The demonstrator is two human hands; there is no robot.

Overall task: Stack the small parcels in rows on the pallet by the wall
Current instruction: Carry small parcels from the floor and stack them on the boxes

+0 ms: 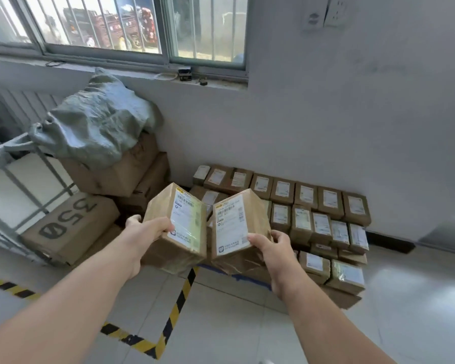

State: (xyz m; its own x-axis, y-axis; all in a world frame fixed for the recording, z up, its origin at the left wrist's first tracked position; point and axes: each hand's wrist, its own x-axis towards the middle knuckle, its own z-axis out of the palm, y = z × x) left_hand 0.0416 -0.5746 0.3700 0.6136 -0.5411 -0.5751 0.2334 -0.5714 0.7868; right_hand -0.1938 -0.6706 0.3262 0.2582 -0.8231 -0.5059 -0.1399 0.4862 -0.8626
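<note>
At the frame's centre the left hand point(145, 232) is gripping one parcel point(176, 227) and the right hand point(271, 248) is gripping a second parcel point(237, 224), fingers point(279, 236) curled round their near ends, in front of the rows point(313, 206) by the wall point(326, 114). Lowering each label-up, snug against the front row, is looking wisest.

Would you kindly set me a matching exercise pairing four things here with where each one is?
Things: 1 grey sack; 2 striped tape; 3 green-taped parcel; 4 white socket.
Places: a high on the wall; b in the left hand's grip; c on the floor tiles; d atop the large cartons.
Pairs: 1-d, 2-c, 3-b, 4-a.
</note>
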